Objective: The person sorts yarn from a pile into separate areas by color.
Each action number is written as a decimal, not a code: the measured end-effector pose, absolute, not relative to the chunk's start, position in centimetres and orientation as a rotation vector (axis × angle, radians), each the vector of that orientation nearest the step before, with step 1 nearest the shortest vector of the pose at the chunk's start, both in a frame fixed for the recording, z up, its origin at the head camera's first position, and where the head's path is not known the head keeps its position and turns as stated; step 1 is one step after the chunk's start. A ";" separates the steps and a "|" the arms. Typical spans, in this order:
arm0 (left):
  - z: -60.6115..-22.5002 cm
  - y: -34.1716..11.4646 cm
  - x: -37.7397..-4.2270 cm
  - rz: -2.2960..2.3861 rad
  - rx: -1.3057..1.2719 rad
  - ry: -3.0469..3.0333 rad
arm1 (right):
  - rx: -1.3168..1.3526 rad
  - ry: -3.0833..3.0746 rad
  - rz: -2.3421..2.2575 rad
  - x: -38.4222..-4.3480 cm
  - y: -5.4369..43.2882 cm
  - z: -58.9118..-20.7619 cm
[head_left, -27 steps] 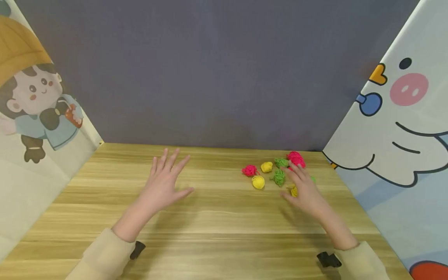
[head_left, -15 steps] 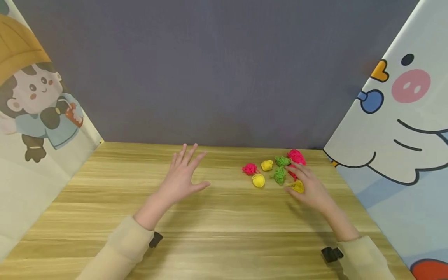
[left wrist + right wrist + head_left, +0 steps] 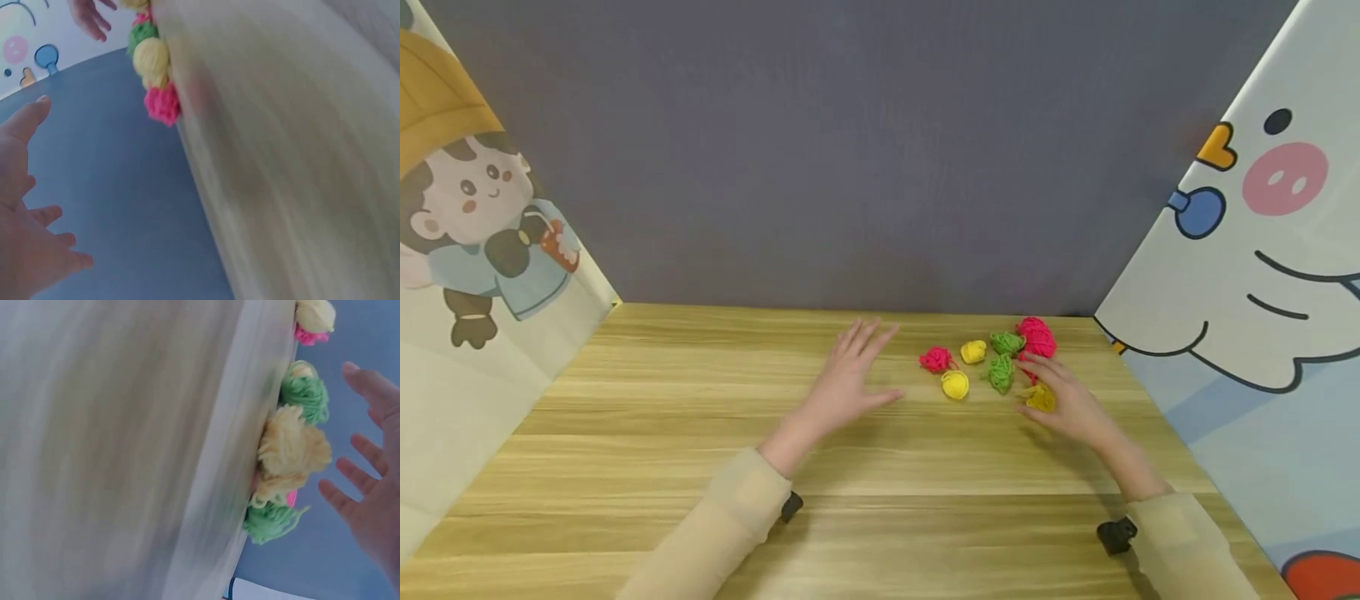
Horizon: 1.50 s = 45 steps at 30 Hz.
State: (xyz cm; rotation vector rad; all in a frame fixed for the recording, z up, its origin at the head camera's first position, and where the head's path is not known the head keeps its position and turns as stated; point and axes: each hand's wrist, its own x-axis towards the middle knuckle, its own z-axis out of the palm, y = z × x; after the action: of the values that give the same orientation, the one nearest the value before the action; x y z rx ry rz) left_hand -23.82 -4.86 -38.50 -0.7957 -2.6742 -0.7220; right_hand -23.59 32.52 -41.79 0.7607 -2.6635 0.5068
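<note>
Hanging over the table, the left hand has its fingers spread wide and its thumb stuck out. It holds nothing. It points at the left pink ball, which is the nearest one, with a gap between them.

The right hand holds nothing too. Its fingers are a bit bent and stand apart from the thumb, and the right yellow ball shows in the space between. In the right wrist view there is a gap between the fingers and the yarn.

All the yarn balls sit in a bunch at the back right of the table. The front yellow ball is just beside the left pink one, and the back yellow ball is a little behind. Then come two green ones — the back green ball and the front green ball. The big pink ball is near the back edge. One more green ball shows in the right wrist view, just beside the right yellow ball.

Both arms have cream sleeves. A grey wall stands behind the table. Cartoons are on both sides — a child in an orange hat and a white animal.
</note>
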 end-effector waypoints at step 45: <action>-42.2 5.7 -28.4 -1.131 -1.060 -2.845 | 0.864 -2.752 0.686 -25.8 37.1 -43.6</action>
State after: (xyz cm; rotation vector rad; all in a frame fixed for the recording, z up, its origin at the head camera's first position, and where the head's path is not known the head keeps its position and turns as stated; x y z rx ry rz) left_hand -28.39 5.65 -42.22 -1.0601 -2.8451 -1.1305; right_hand -25.76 37.12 -43.61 0.8644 -2.7520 0.6861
